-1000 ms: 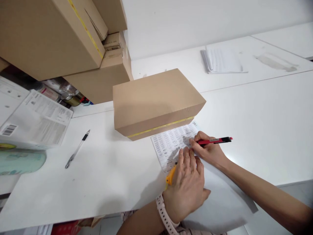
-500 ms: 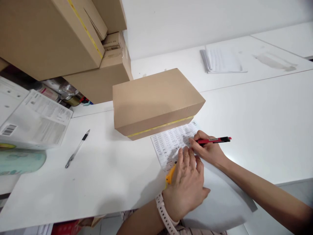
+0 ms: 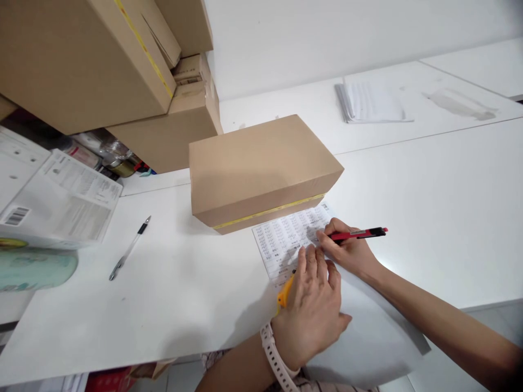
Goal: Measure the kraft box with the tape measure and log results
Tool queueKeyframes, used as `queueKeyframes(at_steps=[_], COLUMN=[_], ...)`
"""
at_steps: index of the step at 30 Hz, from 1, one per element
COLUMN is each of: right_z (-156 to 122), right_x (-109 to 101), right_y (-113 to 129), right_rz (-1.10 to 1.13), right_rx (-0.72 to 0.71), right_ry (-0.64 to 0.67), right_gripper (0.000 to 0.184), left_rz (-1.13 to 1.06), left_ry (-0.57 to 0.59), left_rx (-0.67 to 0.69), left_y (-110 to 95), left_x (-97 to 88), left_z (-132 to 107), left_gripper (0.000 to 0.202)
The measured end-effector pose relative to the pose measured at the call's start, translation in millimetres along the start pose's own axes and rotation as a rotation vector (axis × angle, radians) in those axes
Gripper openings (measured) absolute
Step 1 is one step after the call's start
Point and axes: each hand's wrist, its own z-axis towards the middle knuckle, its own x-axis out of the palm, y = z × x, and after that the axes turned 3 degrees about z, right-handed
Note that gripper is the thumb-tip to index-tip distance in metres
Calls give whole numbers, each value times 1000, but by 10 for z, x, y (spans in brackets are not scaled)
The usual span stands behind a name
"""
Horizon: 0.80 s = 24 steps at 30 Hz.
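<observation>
My right hand (image 3: 352, 251) is closed around a red pen (image 3: 351, 234) with a black end. Its fingers rest at a sheet of paper (image 3: 278, 247) printed with a table and filled with rows of small writing; the pen's tip is hidden behind the fingers. My left hand (image 3: 312, 305), with a pale watch strap on its wrist, lies on the paper with fingers stretched out. Beneath its near side an orange-yellow object (image 3: 285, 294) shows in part, too covered to name. A closed cardboard box (image 3: 261, 169) with yellow tape stands just beyond, over the sheet's far edge.
A clear pen with a black grip (image 3: 129, 249) lies on the white table (image 3: 163, 305) at left. Stacked cartons (image 3: 122, 71), a white printed box (image 3: 69, 198) and a pale green object (image 3: 36, 269) crowd the left side. A paper stack (image 3: 373, 100) lies at the back right.
</observation>
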Motion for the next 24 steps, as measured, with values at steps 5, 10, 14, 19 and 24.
queueKeyframes(at_steps=[5, 10, 14, 19, 24], right_z=[0, 3, 2, 1, 4], right_x=[-7, -7, -13, -15, -16], right_y=[29, 38, 34, 27, 29], right_rz=[-20, -34, -29, -27, -17], right_rx=[-7, 7, -11, 0, 2], right_ry=[-48, -42, -27, -28, -43], right_gripper=[33, 34, 33, 32, 32], left_rz=[-12, -16, -35, -19, -11], left_ry=[0, -7, -4, -5, 4], left_rx=[-3, 0, -1, -5, 5], left_y=[1, 3, 1, 5, 19], left_x=[-8, -8, -2, -5, -23], left_z=[-4, -5, -3, -1, 6], left_gripper=[82, 83, 81, 82, 81])
